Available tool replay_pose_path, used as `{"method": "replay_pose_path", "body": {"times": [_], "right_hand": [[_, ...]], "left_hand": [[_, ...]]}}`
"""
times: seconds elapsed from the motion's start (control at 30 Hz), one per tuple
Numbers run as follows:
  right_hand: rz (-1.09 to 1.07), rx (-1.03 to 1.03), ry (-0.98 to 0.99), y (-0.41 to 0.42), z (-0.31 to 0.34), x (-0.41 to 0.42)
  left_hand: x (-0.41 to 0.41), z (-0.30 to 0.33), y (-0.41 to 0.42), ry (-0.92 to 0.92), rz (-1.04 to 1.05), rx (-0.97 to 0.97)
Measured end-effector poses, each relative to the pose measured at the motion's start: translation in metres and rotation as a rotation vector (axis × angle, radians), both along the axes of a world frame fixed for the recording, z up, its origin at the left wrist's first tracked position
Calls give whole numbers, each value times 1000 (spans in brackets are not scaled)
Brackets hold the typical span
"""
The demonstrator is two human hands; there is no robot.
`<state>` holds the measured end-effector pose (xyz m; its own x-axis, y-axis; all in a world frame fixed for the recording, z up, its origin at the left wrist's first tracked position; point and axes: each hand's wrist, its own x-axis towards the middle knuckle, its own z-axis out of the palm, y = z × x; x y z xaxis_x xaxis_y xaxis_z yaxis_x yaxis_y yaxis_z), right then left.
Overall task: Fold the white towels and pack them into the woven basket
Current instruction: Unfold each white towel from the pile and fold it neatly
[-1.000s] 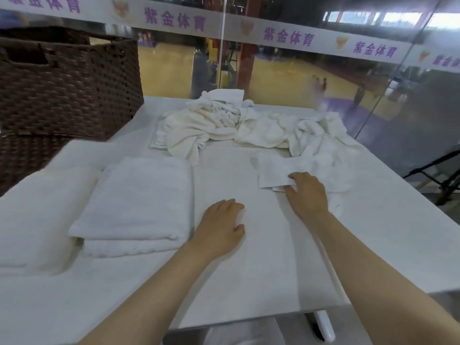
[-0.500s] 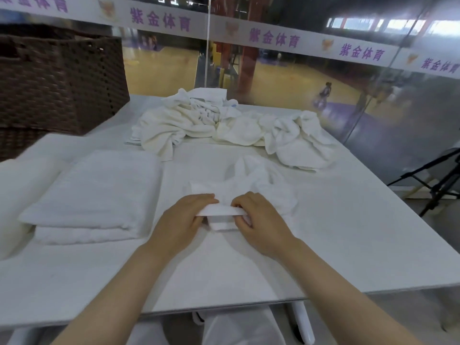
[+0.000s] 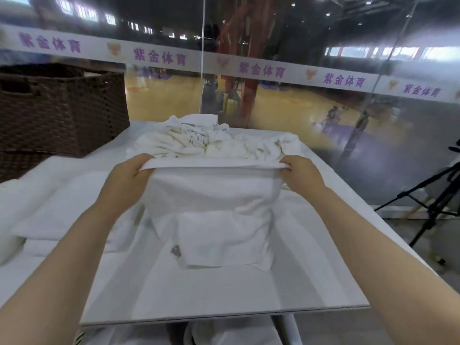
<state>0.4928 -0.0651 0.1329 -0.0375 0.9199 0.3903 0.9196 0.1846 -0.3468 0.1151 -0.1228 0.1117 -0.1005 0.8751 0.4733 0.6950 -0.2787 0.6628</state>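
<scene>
Head camera is showing a white towel [image 3: 214, 207] being held up by its top edge above the white table [image 3: 224, 290], its lower part drooping in loose creases onto the tabletop. Half a second ago this towel was bunched low on the table under both hands; now it is being lifted and stretched wide, which suggests the person is shaking it flat to start a fold. The left hand [image 3: 124, 180] is pinching one top corner, fingers closed on the cloth, and the right hand [image 3: 301, 175] is clamping the other corner the same way. Behind the raised edge, a heap of unfolded towels [image 3: 199, 140] is waiting at the far side of the table. To the left, a folded towel stack [image 3: 57, 210] is lying on the table, not yet packed. Farther left and back, the dark woven basket [image 3: 62, 110] is standing well apart from the hands; its inside is not visible. Most of the task is looking undone.
</scene>
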Motion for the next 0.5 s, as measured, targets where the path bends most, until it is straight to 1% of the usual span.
{"method": "replay_pose_path", "body": {"times": [0.07,0.13,0.2,0.27,0.3,0.37,0.43,0.47,0.5], "right_hand": [[43,76,20,-1,15,13],[91,147,48,-5,26,21],[95,155,220,-10,36,24],[98,138,314,-11,46,19],[97,118,290,-13,51,14],[130,75,223,-20,57,-3],[214,39,161,-28,59,-21],[255,29,117,-33,59,-31],[286,18,68,-37,59,-39]], "left_hand": [[1,4,5,-79,-20,-47],[8,5,9,-201,7,-77],[17,9,16,-340,47,-71],[29,24,19,-397,7,-78],[38,32,19,-382,-67,-84],[61,44,16,-325,-283,-124],[91,50,12,-200,-473,-203],[106,52,10,-117,-526,-219],[120,50,11,-34,-560,-192]]}}
